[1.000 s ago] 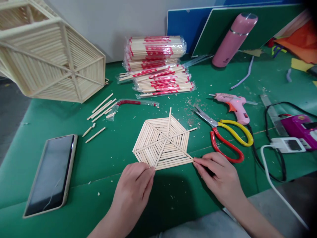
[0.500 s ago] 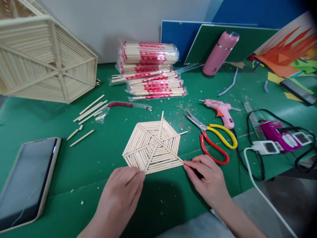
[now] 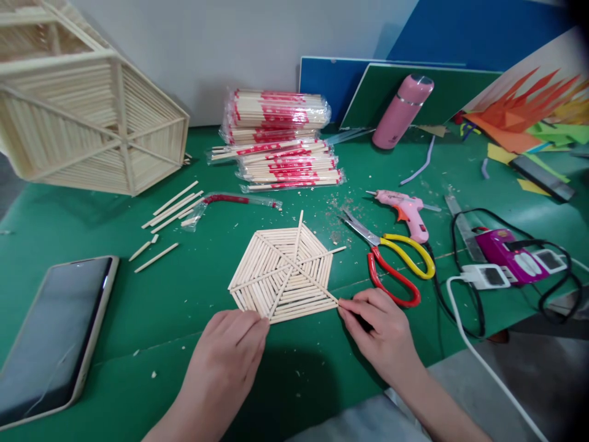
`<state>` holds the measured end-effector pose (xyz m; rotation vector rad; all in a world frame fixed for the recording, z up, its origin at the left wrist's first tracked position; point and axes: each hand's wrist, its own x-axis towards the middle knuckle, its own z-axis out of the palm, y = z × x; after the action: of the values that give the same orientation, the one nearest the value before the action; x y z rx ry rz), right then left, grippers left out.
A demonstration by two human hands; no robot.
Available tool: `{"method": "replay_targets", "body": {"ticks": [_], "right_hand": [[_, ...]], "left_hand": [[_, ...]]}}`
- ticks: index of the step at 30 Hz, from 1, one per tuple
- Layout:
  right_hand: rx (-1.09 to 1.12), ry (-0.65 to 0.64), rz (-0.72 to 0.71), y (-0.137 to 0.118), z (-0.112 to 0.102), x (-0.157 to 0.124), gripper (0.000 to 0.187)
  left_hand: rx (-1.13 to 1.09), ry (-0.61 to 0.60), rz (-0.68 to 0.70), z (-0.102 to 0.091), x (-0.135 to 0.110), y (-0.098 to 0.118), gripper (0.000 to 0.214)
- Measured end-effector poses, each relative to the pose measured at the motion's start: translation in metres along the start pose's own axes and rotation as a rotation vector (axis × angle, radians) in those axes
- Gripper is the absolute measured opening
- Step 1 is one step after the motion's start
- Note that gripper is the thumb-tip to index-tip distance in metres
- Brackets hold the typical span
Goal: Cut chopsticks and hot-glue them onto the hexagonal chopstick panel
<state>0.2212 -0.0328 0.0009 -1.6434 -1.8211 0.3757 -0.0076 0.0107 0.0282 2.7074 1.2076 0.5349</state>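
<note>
A flat hexagon panel (image 3: 283, 273) glued from wooden chopsticks lies on the green table (image 3: 184, 301), with two stick ends poking past its far edge. My left hand (image 3: 225, 356) has its fingers pressed together on the panel's near left corner. My right hand (image 3: 381, 328) pinches the near right corner, where a diagonal stick ends. Both hands rest low on the table.
Red-and-yellow scissors (image 3: 396, 264) and a pink glue gun (image 3: 405, 209) lie right of the panel, beside a purple device (image 3: 504, 248) with cables. Packs of chopsticks (image 3: 280, 138) and a pink flask (image 3: 402, 110) stand behind. A large chopstick structure (image 3: 87, 123), loose sticks (image 3: 170, 205) and a phone (image 3: 50, 341) are left.
The view has shifted a little to the right and up. Both hands have stayed at the panel's near corners, and the panel has not visibly moved on the table.
</note>
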Motion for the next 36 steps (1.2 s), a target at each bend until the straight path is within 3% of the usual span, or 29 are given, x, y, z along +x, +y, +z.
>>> {"method": "replay_targets", "body": {"ticks": [8,20,24,27,29,33,36], "right_hand": [[-0.002,0.022,0.008,0.0,0.001,-0.001,0.014],[0.05,0.053,0.0,0.0,0.002,-0.003,0.014],[0.092,0.122,0.011,-0.003,-0.008,-0.006,0.024],[0.136,0.127,-0.018,-0.019,-0.022,-0.004,0.025],[0.187,-0.014,-0.089,-0.037,-0.03,0.001,0.02],[0.155,-0.474,-0.182,-0.068,-0.031,0.014,0.013],[0.186,-0.579,-0.151,-0.075,-0.027,0.02,0.011]], "left_hand": [[0.106,-0.004,0.108,0.004,-0.008,-0.003,0.03],[0.031,0.066,0.048,-0.014,-0.027,0.002,0.025],[0.017,0.052,0.056,-0.016,-0.031,0.0,0.025],[0.016,-0.023,0.139,-0.02,-0.025,0.003,0.03],[0.025,-0.105,0.235,-0.022,-0.017,0.008,0.028],[0.082,-0.231,0.374,-0.029,-0.002,0.021,0.017],[0.143,-0.301,0.425,-0.035,0.006,0.026,0.013]]}}
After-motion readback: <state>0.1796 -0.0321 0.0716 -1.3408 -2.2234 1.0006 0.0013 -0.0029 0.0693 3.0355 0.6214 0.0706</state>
